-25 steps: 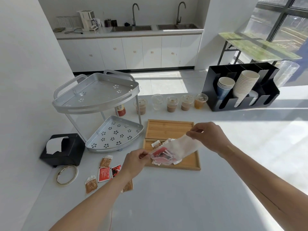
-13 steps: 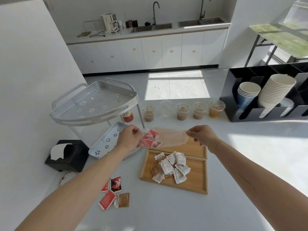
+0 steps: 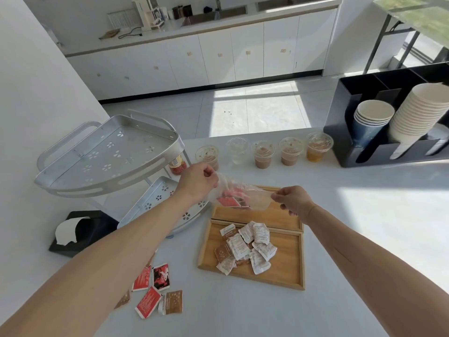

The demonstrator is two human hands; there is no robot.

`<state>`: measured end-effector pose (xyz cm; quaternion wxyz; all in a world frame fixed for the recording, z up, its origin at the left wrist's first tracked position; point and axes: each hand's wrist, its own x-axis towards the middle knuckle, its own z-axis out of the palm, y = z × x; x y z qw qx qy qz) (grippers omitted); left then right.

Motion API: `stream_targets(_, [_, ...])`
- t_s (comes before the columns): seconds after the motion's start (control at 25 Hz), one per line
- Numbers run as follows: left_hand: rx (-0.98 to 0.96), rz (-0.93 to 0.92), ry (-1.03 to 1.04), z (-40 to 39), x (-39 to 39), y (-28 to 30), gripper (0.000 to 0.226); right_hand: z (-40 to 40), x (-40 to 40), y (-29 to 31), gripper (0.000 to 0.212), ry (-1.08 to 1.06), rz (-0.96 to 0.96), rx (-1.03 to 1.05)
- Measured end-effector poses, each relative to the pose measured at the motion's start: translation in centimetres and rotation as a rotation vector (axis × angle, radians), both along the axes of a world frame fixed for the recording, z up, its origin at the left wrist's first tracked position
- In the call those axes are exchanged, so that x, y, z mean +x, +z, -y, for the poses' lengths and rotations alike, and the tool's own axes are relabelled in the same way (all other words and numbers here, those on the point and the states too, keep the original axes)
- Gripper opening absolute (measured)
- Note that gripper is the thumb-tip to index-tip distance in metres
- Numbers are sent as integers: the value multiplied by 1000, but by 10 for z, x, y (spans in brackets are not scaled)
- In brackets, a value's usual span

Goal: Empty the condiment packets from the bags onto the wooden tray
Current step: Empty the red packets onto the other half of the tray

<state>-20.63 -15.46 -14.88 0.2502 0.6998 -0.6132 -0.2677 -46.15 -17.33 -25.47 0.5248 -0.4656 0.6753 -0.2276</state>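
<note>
A clear plastic bag [image 3: 252, 197] with red condiment packets [image 3: 230, 200] inside hangs stretched over the far compartment of the wooden tray [image 3: 299, 261]. My left hand [image 3: 198, 182] pinches its left end, raised a little. My right hand [image 3: 292, 200] pinches its right end. A heap of white and brown packets [image 3: 245, 246] lies in the tray's near compartment. The far compartment under the bag looks bare.
Loose red and brown packets [image 3: 155, 291] lie on the white table left of the tray. A silver two-tier corner rack [image 3: 109, 156] and a black tissue box [image 3: 80, 232] stand at the left. Several lidded cups [image 3: 263, 154] line the back; a black cup holder [image 3: 393, 122] is at the right.
Both hands lifted the bag from low over the near compartment to above the far compartment and pulled it out flat. The red packets stay inside it. The camera moved closer.
</note>
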Motion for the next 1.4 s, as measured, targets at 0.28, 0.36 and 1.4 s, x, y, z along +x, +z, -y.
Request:
stream_targets(0.28, [-50, 126, -116, 18, -24, 22, 11, 4, -2, -9, 14, -18, -10, 24])
stream_targets(0.36, [-61, 154, -127, 22, -27, 28, 11, 5, -1, -9, 15, -23, 18, 29])
stream_targets(1.4, [-13, -292, 105, -38, 17, 66, 11, -54, 23, 63, 10, -165, 287, -90])
